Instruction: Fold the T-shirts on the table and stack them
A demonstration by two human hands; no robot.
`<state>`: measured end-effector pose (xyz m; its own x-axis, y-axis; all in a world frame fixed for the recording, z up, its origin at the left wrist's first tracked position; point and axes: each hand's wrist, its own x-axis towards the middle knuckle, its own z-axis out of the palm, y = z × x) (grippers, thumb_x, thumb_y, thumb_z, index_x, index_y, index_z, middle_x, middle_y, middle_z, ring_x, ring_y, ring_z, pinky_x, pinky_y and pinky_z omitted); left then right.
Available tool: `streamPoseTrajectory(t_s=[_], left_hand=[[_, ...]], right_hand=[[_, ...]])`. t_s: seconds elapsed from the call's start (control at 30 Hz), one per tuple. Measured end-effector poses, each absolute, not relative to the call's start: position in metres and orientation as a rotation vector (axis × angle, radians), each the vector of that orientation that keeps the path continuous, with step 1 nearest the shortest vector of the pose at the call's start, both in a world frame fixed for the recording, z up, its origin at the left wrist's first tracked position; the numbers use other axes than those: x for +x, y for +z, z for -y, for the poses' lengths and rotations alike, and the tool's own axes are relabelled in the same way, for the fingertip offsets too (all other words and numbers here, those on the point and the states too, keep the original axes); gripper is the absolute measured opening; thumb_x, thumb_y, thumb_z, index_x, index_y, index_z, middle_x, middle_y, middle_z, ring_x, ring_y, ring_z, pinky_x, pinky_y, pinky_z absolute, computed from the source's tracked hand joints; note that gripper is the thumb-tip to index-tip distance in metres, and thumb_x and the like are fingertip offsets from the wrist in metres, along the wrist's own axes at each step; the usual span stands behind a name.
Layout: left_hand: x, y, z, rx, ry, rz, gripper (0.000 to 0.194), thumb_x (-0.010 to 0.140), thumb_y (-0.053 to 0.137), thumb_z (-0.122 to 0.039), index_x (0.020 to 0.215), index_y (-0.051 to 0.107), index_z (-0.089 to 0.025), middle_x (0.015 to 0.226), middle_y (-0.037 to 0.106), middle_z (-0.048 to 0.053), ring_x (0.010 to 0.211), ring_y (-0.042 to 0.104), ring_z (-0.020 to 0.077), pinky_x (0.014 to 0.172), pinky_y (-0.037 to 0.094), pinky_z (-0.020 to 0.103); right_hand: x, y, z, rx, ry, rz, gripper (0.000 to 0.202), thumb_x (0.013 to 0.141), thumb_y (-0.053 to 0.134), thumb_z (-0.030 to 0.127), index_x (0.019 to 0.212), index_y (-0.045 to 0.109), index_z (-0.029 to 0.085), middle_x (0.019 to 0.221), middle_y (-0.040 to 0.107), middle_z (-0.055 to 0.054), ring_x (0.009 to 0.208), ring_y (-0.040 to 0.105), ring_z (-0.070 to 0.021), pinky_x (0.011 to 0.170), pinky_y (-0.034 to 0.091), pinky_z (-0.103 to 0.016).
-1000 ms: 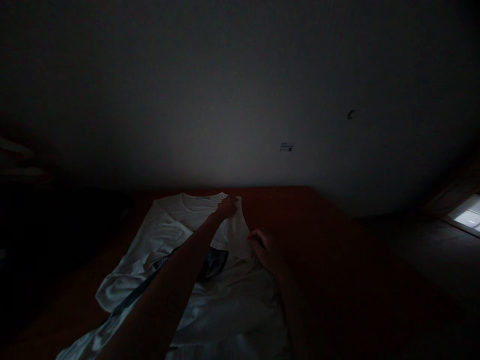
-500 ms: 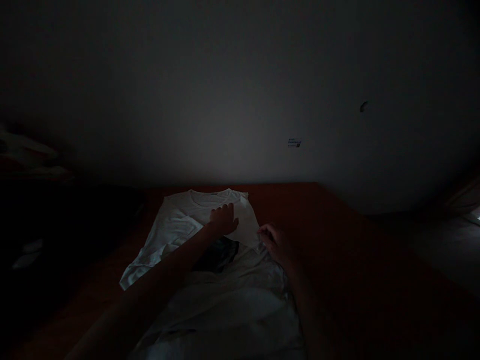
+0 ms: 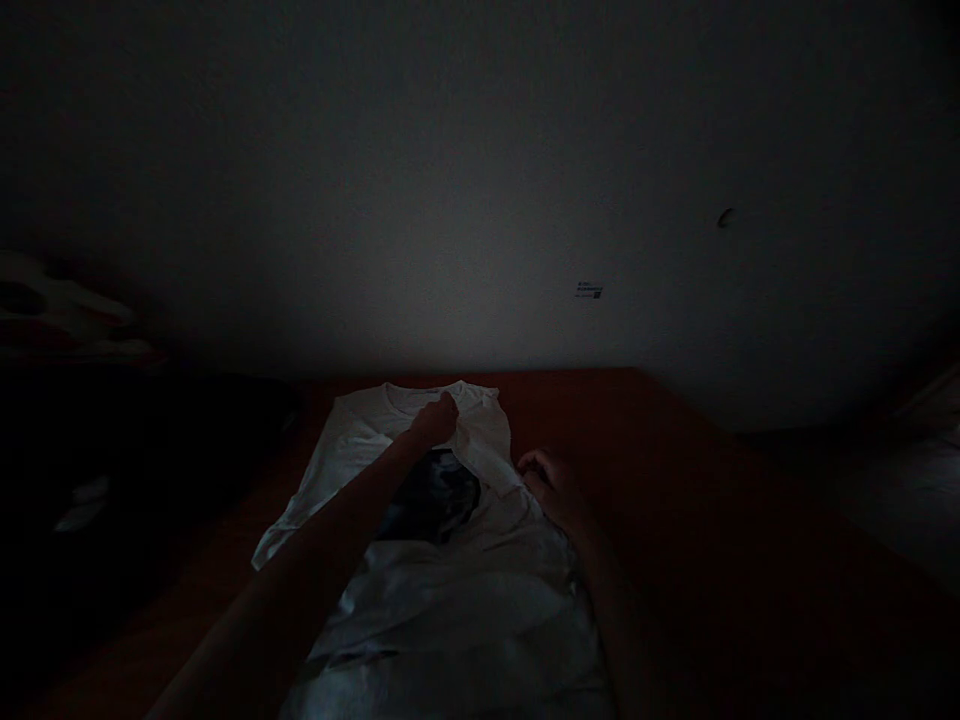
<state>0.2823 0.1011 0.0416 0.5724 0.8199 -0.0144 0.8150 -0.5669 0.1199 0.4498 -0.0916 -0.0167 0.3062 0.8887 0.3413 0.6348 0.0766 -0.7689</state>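
Observation:
A white shirt (image 3: 491, 590) lies spread on a reddish-brown surface, its neckline at the far end and a dark print (image 3: 442, 500) on its front. My left hand (image 3: 435, 420) is closed on the shirt's cloth just below the neckline, its forearm crossing over the left part. Beside the shirt's right edge is my right hand (image 3: 553, 487), its fingers loosely curved with a gap between thumb and forefinger. Its fingertips are close to the cloth; dim light hides whether they touch it. The cloth is wrinkled toward the near end.
The reddish-brown surface (image 3: 645, 480) runs up to a grey wall (image 3: 420, 220) bearing a small printed label (image 3: 589, 290). A dark bulky shape (image 3: 187, 450) stands at the left, with a pale patterned item (image 3: 67, 310) behind it.
My left hand has moved up and slightly left toward the neckline and closed, drawing cloth with it. More of the dark print shows. The right hand has loosened its fingers at the shirt's edge.

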Motion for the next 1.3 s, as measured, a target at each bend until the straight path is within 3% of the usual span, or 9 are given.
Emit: streamPoseTrajectory(t_s=[0.2, 0.3, 0.47, 0.73, 0.83, 0.97, 1.1, 1.23, 1.3], left_hand=[[0.275, 0.042, -0.080, 2.834, 0.223, -1.188, 0.033, 0.098, 0.041, -0.018, 0.128, 0.055, -0.019, 0.134, 0.060, 0.015, 0.125, 0.056, 0.0283, 0.103, 0.047, 0.043], [0.266, 0.039, -0.056, 2.949, 0.183, -0.768, 0.033, 0.090, 0.052, -0.017, 0.121, 0.062, -0.024, 0.128, 0.064, 0.008, 0.121, 0.057, 0.0241, 0.105, 0.045, 0.038], [0.256, 0.027, -0.027, 3.004, 0.223, -0.264, 0.043, 0.079, 0.067, -0.029, 0.122, 0.066, -0.023, 0.120, 0.067, 0.010, 0.113, 0.060, 0.0289, 0.100, 0.048, 0.042], [0.253, 0.031, -0.020, 2.923, 0.376, -0.334, 0.020, 0.090, 0.058, -0.028, 0.100, 0.075, -0.022, 0.110, 0.074, 0.007, 0.106, 0.066, 0.0225, 0.099, 0.049, 0.034], [0.234, 0.035, -0.031, 2.907, 0.414, -0.493, 0.024, 0.093, 0.055, -0.032, 0.103, 0.074, -0.022, 0.124, 0.072, 0.008, 0.116, 0.064, 0.0226, 0.106, 0.046, 0.034], [0.186, 0.029, -0.062, 2.877, 0.347, -1.259, 0.039, 0.099, 0.043, -0.033, 0.130, 0.063, -0.018, 0.147, 0.058, 0.013, 0.134, 0.055, 0.0261, 0.113, 0.042, 0.041], [0.123, 0.012, -0.079, 2.768, 0.203, -1.701, 0.043, 0.098, 0.043, -0.034, 0.131, 0.060, -0.012, 0.144, 0.057, 0.025, 0.134, 0.053, 0.0399, 0.108, 0.041, 0.062], [0.087, -0.004, -0.077, 2.837, 0.127, -1.606, 0.038, 0.097, 0.044, -0.026, 0.132, 0.060, -0.027, 0.157, 0.047, 0.014, 0.149, 0.033, 0.0397, 0.113, 0.029, 0.071], [0.085, -0.007, -0.080, 2.790, 0.217, -1.617, 0.039, 0.098, 0.042, -0.025, 0.133, 0.059, -0.028, 0.158, 0.047, 0.012, 0.150, 0.033, 0.0376, 0.114, 0.027, 0.071]], right_hand=[[0.447, -0.016, 0.094, -1.638, 0.405, 1.449, 0.013, 0.085, 0.055, 0.032, 0.090, 0.064, 0.023, 0.088, 0.067, -0.002, 0.078, 0.061, -0.0172, 0.073, 0.047, -0.029], [0.447, -0.017, 0.096, -1.589, 0.430, 1.510, 0.032, 0.075, 0.062, 0.024, 0.107, 0.063, 0.024, 0.098, 0.068, -0.003, 0.085, 0.062, -0.0185, 0.077, 0.048, -0.030], [0.448, -0.020, 0.097, -1.605, 0.410, 1.582, 0.049, 0.069, 0.066, 0.020, 0.118, 0.061, 0.025, 0.116, 0.067, -0.007, 0.102, 0.062, -0.0239, 0.088, 0.048, -0.036], [0.446, -0.017, 0.096, -1.653, 0.255, 1.579, 0.008, 0.080, 0.058, 0.021, 0.078, 0.066, 0.022, 0.092, 0.063, -0.005, 0.089, 0.061, -0.0206, 0.081, 0.047, -0.033], [0.446, -0.014, 0.097, -1.676, 0.267, 1.542, 0.029, 0.092, 0.055, 0.039, 0.072, 0.066, 0.022, 0.090, 0.061, -0.005, 0.084, 0.062, -0.0201, 0.078, 0.048, -0.034], [0.445, -0.015, 0.097, -1.668, 0.140, 1.558, 0.029, 0.094, 0.056, 0.048, 0.096, 0.072, 0.024, 0.102, 0.065, -0.008, 0.098, 0.062, -0.0237, 0.090, 0.048, -0.039], [0.438, -0.017, 0.096, -1.610, 0.121, 1.784, 0.033, 0.094, 0.058, 0.046, 0.119, 0.071, 0.027, 0.129, 0.066, -0.010, 0.119, 0.059, -0.0270, 0.104, 0.044, -0.045], [0.427, -0.020, 0.095, -1.662, 0.192, 1.904, 0.042, 0.095, 0.058, 0.049, 0.131, 0.066, 0.030, 0.144, 0.061, -0.009, 0.136, 0.051, -0.0293, 0.112, 0.037, -0.053], [0.425, -0.022, 0.094, -1.724, 0.214, 1.895, 0.047, 0.094, 0.057, 0.052, 0.136, 0.063, 0.030, 0.148, 0.058, -0.009, 0.140, 0.047, -0.0303, 0.114, 0.034, -0.057]])
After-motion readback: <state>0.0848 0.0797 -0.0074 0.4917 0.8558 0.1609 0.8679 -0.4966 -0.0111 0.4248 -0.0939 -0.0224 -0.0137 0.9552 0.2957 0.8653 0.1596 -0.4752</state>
